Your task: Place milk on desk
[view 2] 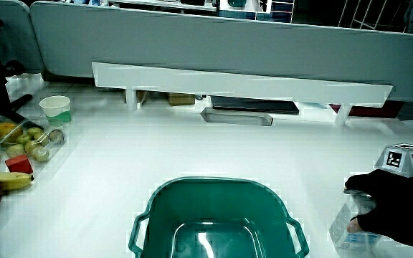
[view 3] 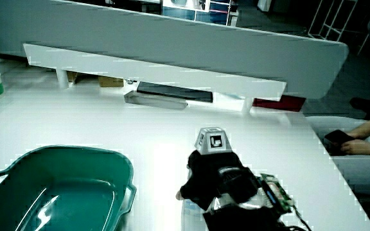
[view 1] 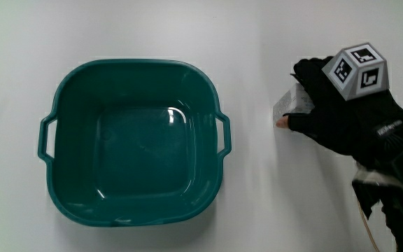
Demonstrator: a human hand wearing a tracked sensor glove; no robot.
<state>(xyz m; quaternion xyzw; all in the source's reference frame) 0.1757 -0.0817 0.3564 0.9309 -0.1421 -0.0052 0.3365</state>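
Observation:
A small pale milk carton (view 1: pixel 287 105) stands on the white desk beside the teal tub (view 1: pixel 68 91). The gloved hand (view 1: pixel 341 112) is wrapped over the carton, fingers curled around it, and hides most of it. In a side view the carton (view 2: pixel 346 223) shows under the hand (view 2: pixel 393 208) with its base on the desk. The hand (view 3: pixel 217 183) covers the carton almost fully in a side view. The tub (view 2: pixel 214 190) is empty.
A cup (view 2: pixel 56 109) and a tray of fruit (view 2: pixel 27 140) with a banana (view 2: pixel 9 179) lie at the desk's edge, away from the hand. A low white shelf (view 2: pixel 242 82) and a dark flat tray (view 2: pixel 236 116) stand near the partition.

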